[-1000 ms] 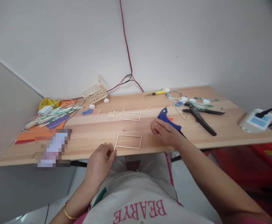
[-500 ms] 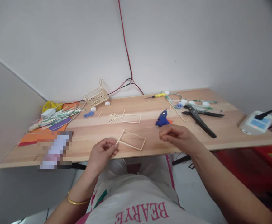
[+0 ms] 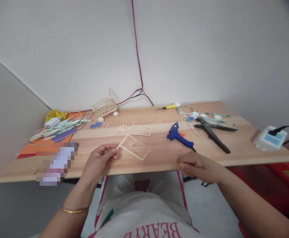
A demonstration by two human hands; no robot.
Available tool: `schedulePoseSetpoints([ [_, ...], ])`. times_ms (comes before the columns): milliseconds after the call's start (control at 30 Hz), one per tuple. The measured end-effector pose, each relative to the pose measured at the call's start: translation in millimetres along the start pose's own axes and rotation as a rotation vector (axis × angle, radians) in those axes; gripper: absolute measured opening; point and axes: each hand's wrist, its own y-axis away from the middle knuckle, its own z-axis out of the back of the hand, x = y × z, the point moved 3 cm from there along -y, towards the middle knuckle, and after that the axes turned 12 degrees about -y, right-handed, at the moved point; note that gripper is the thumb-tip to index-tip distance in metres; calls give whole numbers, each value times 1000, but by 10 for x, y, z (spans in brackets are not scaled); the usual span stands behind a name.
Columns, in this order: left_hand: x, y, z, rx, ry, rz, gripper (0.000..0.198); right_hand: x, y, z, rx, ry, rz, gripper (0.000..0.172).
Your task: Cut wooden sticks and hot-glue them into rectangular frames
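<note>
My left hand [image 3: 102, 158] pinches the extended end of a rectangular frame of thin wooden sticks [image 3: 131, 153], tilted near the table's front edge. A second stick frame [image 3: 140, 134] lies behind it, beside several short cut sticks [image 3: 122, 129]. My right hand [image 3: 196, 166] is closed at the front edge, fingers curled together. A tiny pale bit [image 3: 179, 153] shows by its fingertips; whether they grip it I cannot tell. Beyond that hand a blue glue gun [image 3: 180, 137] lies on the table, its nozzle toward the wall.
A small stick cart with white wheels [image 3: 104, 108] stands at the back. Black cutting pliers [image 3: 214, 135], a yellow-handled knife [image 3: 170, 107] and a white power box [image 3: 269, 138] lie to the right. Packed sticks [image 3: 60, 128] and a blurred object [image 3: 58, 163] lie left.
My left hand has shifted left and lifted the frame somewhat. My right hand has drawn back toward the front edge, so the whole glue gun shows.
</note>
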Motion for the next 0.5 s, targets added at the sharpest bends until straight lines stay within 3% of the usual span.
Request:
schedulePoseSetpoints([
  [67, -47, -65, 76, 4, -50, -16, 33, 9, -46, -11, 59, 22, -12, 43],
  [200, -161, -212, 202, 42, -134, -68, 29, 25, -184, 25, 32, 91, -54, 48],
  [367, -274, -362, 376, 20, -116, -113, 27, 74, -200, 24, 191, 136, -161, 42],
  [433, -304, -401, 469, -16, -113, -122, 27, 39, -112, 94, 145, 178, -210, 41],
  [500, -320, -432, 557, -42, -108, -127, 28, -13, 22, 241, -28, 209, -230, 41],
])
